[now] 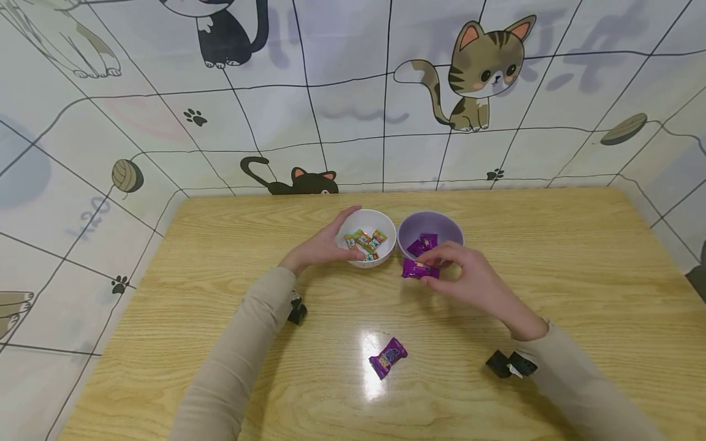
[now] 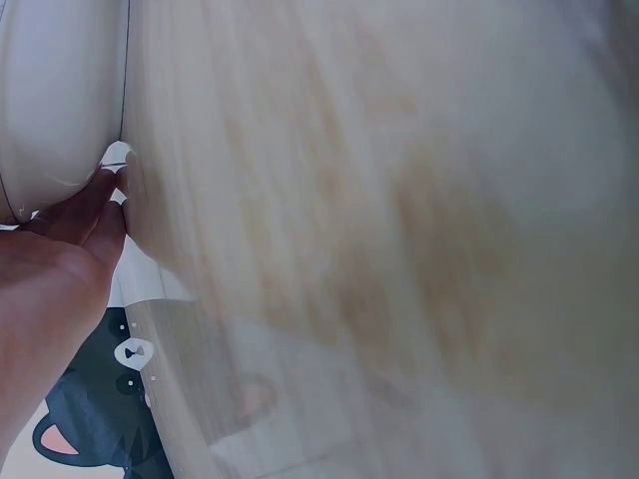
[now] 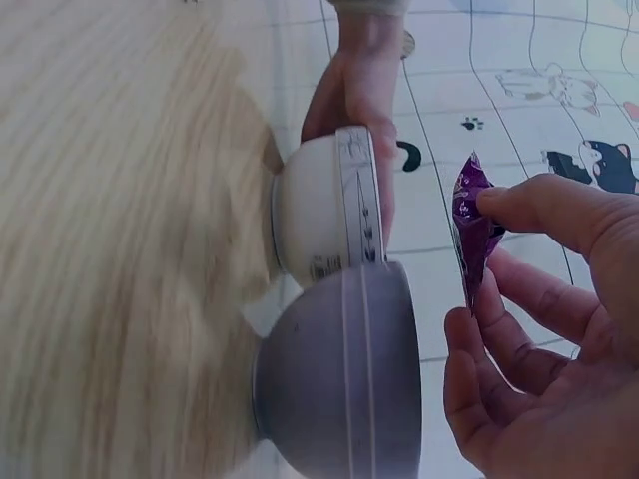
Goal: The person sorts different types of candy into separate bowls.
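My left hand (image 1: 320, 246) holds the white bowl (image 1: 389, 254) by its left side, thumb at the near rim and fingers round the far side. Several small orange-and-green wrapped candies (image 1: 362, 238) lie inside it. Over the near rim of the purple bowl (image 1: 406, 228), my right hand (image 1: 477, 278) pinches a purple wrapped candy (image 1: 415, 269) between thumb and fingers; in the right wrist view this candy (image 3: 471, 225) is clear of both bowls. More purple candies (image 1: 423, 243) lie in the purple bowl. Another purple candy (image 1: 388, 358) lies on the table nearer the front.
The two bowls stand side by side on a wooden table (image 1: 220, 245). Walls with a cat-patterned covering (image 1: 347, 153) rise behind it and at the sides. Small black devices are at both wrists.
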### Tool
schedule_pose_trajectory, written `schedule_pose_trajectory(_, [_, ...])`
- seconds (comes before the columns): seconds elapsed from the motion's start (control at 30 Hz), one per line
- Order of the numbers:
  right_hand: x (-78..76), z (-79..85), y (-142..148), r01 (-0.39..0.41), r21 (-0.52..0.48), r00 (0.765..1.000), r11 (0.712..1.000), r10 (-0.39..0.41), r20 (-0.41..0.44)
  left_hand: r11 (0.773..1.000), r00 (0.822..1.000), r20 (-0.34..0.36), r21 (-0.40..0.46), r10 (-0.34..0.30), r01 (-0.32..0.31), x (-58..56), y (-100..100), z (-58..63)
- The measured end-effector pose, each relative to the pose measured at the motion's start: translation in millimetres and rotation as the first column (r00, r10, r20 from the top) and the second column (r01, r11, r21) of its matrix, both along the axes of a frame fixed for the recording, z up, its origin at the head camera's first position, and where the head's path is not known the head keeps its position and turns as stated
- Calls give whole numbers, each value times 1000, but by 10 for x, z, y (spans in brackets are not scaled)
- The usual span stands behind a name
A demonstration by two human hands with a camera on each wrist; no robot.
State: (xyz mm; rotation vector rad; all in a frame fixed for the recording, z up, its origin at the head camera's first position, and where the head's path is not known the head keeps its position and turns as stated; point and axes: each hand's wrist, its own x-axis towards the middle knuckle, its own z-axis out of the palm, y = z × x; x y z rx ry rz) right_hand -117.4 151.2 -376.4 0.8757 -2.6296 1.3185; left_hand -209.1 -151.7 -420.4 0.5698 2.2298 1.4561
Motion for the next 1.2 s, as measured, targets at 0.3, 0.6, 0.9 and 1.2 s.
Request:
schedule_pose_trajectory(0.3, [-130,-15,72,87,-15,996,996,-87,7,1000,1000,-5,-1,0,0,2,-2,0])
schedule_pose_trajectory(0.6, [-215,23,127,164,9,975,986,-164,151,1000,1000,-15,-1,-2,2,1,-4,-14])
schedule_pose_trajectory(0.9, [-178,49,192,213,-36,960,976,-202,194,1000,1000,-27,-14,-6,6,-11,1,-8])
schedule_pose_trajectory(1.2, [-68,72,146,195,-57,974,979,-186,132,1000,1000,-18,-8,-4,4,-17,-1,-9])
